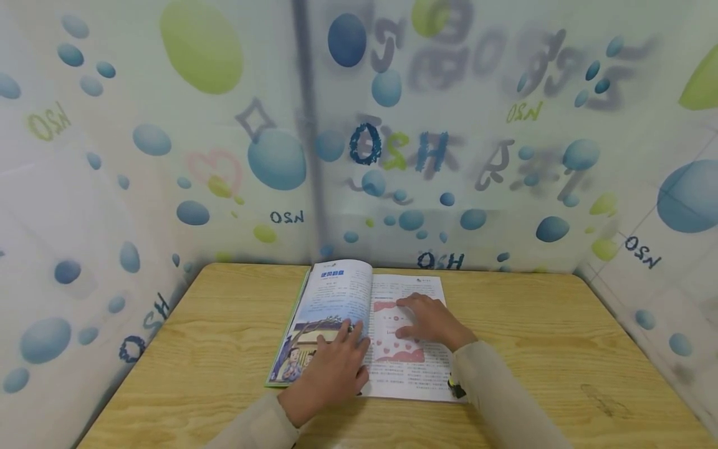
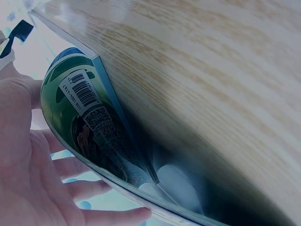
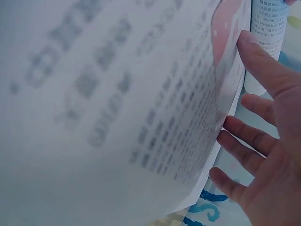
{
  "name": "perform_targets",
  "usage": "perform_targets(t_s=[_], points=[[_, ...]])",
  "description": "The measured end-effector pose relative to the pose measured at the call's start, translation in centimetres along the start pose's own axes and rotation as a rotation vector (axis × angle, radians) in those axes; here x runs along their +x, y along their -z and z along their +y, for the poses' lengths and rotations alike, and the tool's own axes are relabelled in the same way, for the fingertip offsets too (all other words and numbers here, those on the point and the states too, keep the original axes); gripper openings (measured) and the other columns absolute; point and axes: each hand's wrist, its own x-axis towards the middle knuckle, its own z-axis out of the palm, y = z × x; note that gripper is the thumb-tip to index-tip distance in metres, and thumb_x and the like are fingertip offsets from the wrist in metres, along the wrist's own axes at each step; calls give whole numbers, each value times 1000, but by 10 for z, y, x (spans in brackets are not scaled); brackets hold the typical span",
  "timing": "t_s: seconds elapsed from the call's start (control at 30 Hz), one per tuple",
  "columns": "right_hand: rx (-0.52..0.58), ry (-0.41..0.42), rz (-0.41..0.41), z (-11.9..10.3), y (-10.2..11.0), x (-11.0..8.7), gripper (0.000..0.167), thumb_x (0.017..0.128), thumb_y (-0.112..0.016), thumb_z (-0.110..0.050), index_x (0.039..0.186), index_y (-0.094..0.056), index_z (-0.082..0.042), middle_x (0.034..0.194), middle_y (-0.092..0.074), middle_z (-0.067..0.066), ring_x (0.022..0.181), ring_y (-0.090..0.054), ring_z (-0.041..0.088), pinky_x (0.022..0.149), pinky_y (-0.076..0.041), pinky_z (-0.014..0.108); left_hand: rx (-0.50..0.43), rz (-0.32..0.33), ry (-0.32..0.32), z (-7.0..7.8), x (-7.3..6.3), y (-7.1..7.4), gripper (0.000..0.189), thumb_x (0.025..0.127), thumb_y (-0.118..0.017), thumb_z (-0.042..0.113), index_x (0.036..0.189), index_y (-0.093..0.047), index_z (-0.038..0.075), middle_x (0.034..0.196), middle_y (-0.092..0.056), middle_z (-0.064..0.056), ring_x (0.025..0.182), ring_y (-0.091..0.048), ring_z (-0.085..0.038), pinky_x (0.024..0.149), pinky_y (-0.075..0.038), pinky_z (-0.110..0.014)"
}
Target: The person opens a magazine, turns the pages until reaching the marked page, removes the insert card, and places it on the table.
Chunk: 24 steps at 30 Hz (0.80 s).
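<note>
An open magazine (image 1: 342, 296) lies on the wooden table (image 1: 224, 330), its left page curving up toward the spine. My left hand (image 1: 333, 371) rests with spread fingers on the lower part of the left page, over a cartoon picture. A pink and white card (image 1: 387, 343) with a strawberry pattern lies on the right page. On the card's upper right part my right hand (image 1: 437, 321) rests, fingers fairly straight and partly hiding it. In the right wrist view, the fingertips (image 3: 247, 37) touch the card and page. The left wrist view shows the magazine's green back cover (image 2: 61, 89) with a barcode.
A pale curtain-like wall (image 1: 359, 206) printed with blue and green ovals and lettering stands behind the table and along both sides. A small black and yellow-green item (image 1: 456, 388) shows by the right cuff.
</note>
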Motion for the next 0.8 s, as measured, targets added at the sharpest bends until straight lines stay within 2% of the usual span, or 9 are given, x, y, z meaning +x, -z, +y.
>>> perform_targets(t_s=[0.23, 0.43, 0.53, 0.67, 0.8], points=[[9, 38, 0, 2, 1, 4, 74, 77, -85, -40, 142, -56, -20, 143, -51, 11, 131, -47, 33, 109, -37, 54, -25, 31, -11, -2, -1, -3, 49, 95, -58, 36, 137, -60, 11, 151, -44, -14, 138, -41, -39, 84, -47, -70], [94, 24, 35, 8, 3, 3, 78, 75, -87, -37, 144, -53, -21, 142, -48, 12, 125, -51, 32, 105, -43, 53, -7, 65, -31, -4, -1, -4, 47, 95, -58, 36, 134, -62, 10, 148, -47, -14, 135, -45, -39, 79, -50, -69], [177, 11, 44, 13, 3, 1, 69, 78, -86, -30, 141, -56, -22, 141, -51, 8, 126, -52, 29, 106, -42, 51, -3, 69, -31, -4, -1, -4, 47, 96, -57, 36, 134, -62, 10, 148, -47, -14, 135, -45, -38, 79, -50, -68], [302, 21, 44, 19, 2, -2, 49, 84, -81, -19, 130, -65, -22, 135, -60, 2, 124, -54, 25, 106, -43, 48, -18, 64, -25, -4, -1, -3, 47, 95, -58, 35, 134, -62, 10, 149, -46, -14, 136, -44, -39, 80, -49, -69], [401, 57, 23, 24, 2, -6, 35, 88, -75, -10, 122, -71, -19, 129, -64, 2, 121, -56, 25, 105, -44, 48, -37, 45, -15, -3, -1, -1, 48, 95, -58, 35, 135, -61, 10, 150, -45, -14, 137, -43, -39, 83, -48, -70]])
